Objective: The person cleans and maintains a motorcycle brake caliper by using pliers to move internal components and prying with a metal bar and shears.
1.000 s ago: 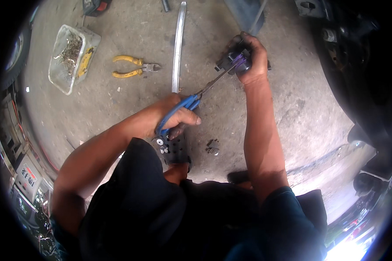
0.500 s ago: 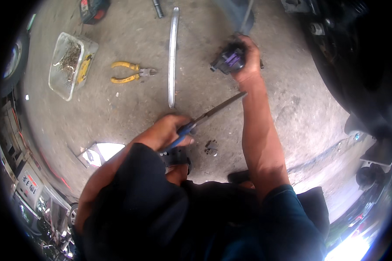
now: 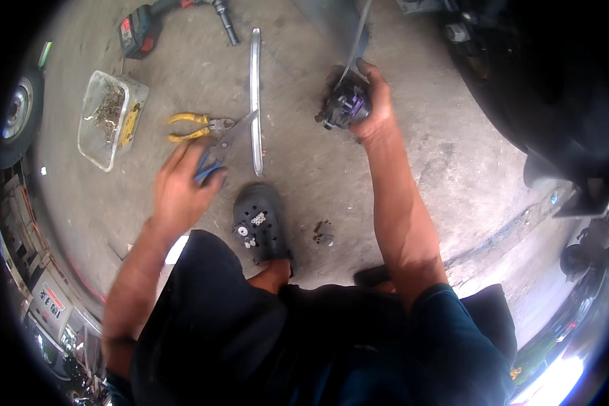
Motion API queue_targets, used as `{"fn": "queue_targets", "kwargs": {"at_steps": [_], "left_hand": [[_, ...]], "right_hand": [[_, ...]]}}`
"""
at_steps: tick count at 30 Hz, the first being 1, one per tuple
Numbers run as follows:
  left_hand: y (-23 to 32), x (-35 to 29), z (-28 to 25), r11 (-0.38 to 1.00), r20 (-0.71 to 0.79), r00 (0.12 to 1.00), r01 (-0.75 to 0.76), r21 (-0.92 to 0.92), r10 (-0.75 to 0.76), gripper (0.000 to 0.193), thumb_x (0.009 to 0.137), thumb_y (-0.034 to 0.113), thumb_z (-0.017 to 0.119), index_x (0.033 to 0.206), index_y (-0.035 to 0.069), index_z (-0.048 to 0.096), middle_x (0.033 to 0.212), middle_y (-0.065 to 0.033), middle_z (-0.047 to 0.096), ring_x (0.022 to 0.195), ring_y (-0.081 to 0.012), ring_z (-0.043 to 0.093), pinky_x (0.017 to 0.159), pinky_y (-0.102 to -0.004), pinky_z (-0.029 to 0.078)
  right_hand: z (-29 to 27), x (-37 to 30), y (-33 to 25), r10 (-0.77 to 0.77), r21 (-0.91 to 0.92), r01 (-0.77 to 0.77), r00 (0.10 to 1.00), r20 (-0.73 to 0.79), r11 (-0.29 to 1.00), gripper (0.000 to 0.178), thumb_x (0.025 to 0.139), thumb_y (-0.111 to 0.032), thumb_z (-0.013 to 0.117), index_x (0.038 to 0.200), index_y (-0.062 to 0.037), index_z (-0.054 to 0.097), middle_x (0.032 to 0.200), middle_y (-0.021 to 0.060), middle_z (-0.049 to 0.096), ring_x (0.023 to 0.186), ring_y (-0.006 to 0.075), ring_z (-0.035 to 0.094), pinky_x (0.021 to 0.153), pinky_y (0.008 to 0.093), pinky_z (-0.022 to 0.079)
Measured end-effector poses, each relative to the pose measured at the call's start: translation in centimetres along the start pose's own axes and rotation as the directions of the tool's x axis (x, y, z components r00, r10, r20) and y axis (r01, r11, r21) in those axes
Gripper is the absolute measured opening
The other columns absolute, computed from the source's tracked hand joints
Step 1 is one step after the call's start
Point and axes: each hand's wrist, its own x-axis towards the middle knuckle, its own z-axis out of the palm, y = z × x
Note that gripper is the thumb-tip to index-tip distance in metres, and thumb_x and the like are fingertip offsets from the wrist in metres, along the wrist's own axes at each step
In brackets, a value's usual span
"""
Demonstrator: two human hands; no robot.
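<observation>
Blurred by motion, my left hand [image 3: 183, 183] is closed around the blue handles of a pair of scissors [image 3: 227, 144], low over the floor. Their metal blades point up and to the right, across a long silver metal bar [image 3: 256, 81]. Just beyond my fingers lie yellow-handled pliers [image 3: 197, 126]. Farther right, my right hand [image 3: 377, 101] grips a black mechanical part [image 3: 337, 114] with a purple inset. From that part a thin grey hose or cable [image 3: 356, 44] runs upward; my palm and fingers hide part of its far side.
A clear plastic tub [image 3: 108, 159] of small debris stands at the left. Behind it lies a cordless power tool [image 3: 139, 30] with a long socket. Dark vehicle parts [image 3: 521, 88] fill the right side. My dark clog [image 3: 260, 220] rests below the bar, near small black fragments [image 3: 323, 233].
My left hand has swung left with the scissors, away from my right forearm toward the pliers. My right hand, still holding the black part, has shifted slightly left and down.
</observation>
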Motion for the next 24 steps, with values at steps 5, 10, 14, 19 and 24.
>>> {"fn": "queue_targets", "kwargs": {"at_steps": [5,10,14,19,24], "left_hand": [[7.4,9.8,-1.2,0.989,0.505,0.858,-0.017,-0.149,0.09,0.083,0.069,0.023,0.079,0.138,0.0,0.038,0.126,-0.0253,0.054,0.115,-0.0338,0.057,0.095,-0.0398,0.046],[13.3,14.8,4.9,0.991,0.576,0.812,-0.022,-0.132,0.094,0.104,0.066,0.031,0.081,0.147,0.002,0.023,0.141,-0.0264,0.041,0.126,-0.0337,0.048,0.105,-0.0375,0.039],[12.6,15.4,11.2,0.85,0.519,0.803,0.03,-0.526,0.293,0.106,0.063,0.025,0.082,0.147,0.003,0.021,0.136,-0.022,0.047,0.124,-0.0316,0.05,0.102,-0.035,0.042],[17.7,14.8,12.3,0.845,0.468,0.852,0.057,-0.531,0.237,0.105,0.067,0.019,0.081,0.148,0.001,0.015,0.136,-0.0196,0.047,0.125,-0.029,0.048,0.105,-0.0349,0.038],[19.3,15.8,12.3,0.906,0.439,0.882,0.035,-0.423,0.171,0.09,0.067,0.026,0.077,0.142,0.005,0.03,0.123,-0.0193,0.057,0.115,-0.0297,0.057,0.097,-0.0363,0.044]], "right_hand": [[1.1,-3.6,-1.2,0.176,0.1,-0.174,0.984,-0.008,0.98,0.059,0.092,-0.057,0.039,0.104,-0.0022,0.057,0.084,0.0169,0.064,0.067,0.0357,0.063,0.063,0.0504,0.054],[-1.8,-6.5,-3.6,0.088,0.157,-0.09,0.996,0.019,0.984,0.064,0.092,-0.061,0.037,0.105,-0.0018,0.057,0.089,0.0171,0.066,0.072,0.0355,0.065,0.069,0.0486,0.056],[-3.9,-7.1,-4.8,0.06,0.245,-0.067,0.998,0.033,0.967,0.064,0.096,-0.058,0.031,0.107,0.0002,0.056,0.092,0.0157,0.066,0.077,0.0307,0.066,0.074,0.0447,0.056],[-5.3,-7.1,-7.3,0.039,0.196,-0.021,0.996,-0.085,0.98,0.066,0.098,-0.054,0.031,0.118,0.0061,0.049,0.097,0.0158,0.063,0.081,0.0277,0.065,0.077,0.0436,0.054],[-6.6,-6.9,-8.0,-0.013,0.174,0.036,0.991,-0.132,0.984,0.066,0.099,-0.052,0.034,0.123,0.0079,0.046,0.096,0.0138,0.062,0.082,0.0257,0.062,0.075,0.0428,0.053]]}}
